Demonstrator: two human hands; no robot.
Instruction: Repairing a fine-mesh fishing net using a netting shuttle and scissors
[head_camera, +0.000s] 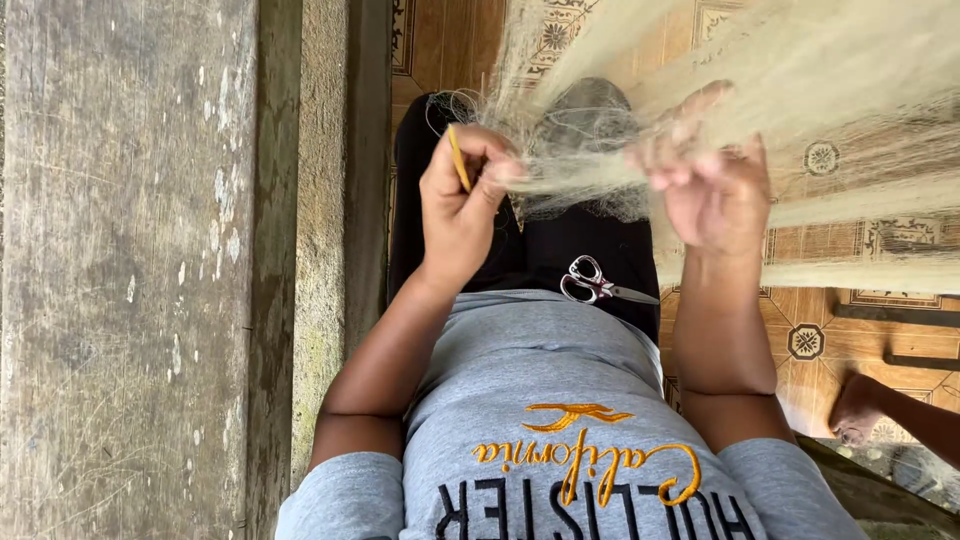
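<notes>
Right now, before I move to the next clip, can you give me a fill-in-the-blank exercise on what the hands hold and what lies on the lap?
1. The left hand pinches a thin stick of ____ colour.
2. The pale net is bunched in the grip of the ____ hand.
3. A pair of ____ lies on the lap, on the black trousers.
4. The person wears a ____ T-shirt.

Missing words: yellow; right; scissors; grey.

The person wears a soft grey short-sleeved T-shirt (540, 400) with yellow stitched curly letters, a small yellow bird shape and big dark block letters on the front. Black trousers (560, 250) cover the legs. Both arms are bare.
</notes>
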